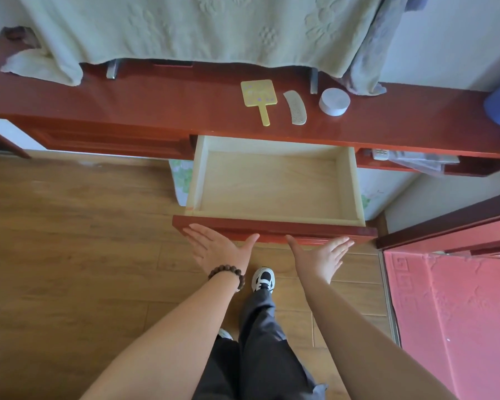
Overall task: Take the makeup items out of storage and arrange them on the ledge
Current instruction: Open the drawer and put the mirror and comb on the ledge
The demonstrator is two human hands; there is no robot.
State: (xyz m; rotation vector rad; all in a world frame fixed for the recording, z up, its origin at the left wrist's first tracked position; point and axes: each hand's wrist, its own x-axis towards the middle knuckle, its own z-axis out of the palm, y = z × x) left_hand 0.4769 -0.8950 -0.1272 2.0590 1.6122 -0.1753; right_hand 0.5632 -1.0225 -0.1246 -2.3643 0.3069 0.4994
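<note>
**Both hands flat at the open drawer front; three items lie on the ledge**

The left hand (220, 249) and the right hand (319, 259) are both stretched forward with straight arms; the palms are spread wide and the fingers point outward, away from each other; they grip nothing, and the fingertips lie at the red front panel of the drawer (274, 183), though I cannot tell how firmly they press it. A bead bracelet (228, 277) sits on the left wrist.

The drawer is pulled out toward the person; its pale wooden inside shows no objects.

On the red surface, the ledge (156, 102) above the drawer, three items lie in a row, apart from each other: a yellow hand mirror (258, 96) with its handle pointing toward the person; just right of it a pale comb (295, 108), curved, its long axis also running roughly front to back; then a round grey-white jar (334, 101) standing upright. A light green towel (185, 30) hangs behind them.
</note>
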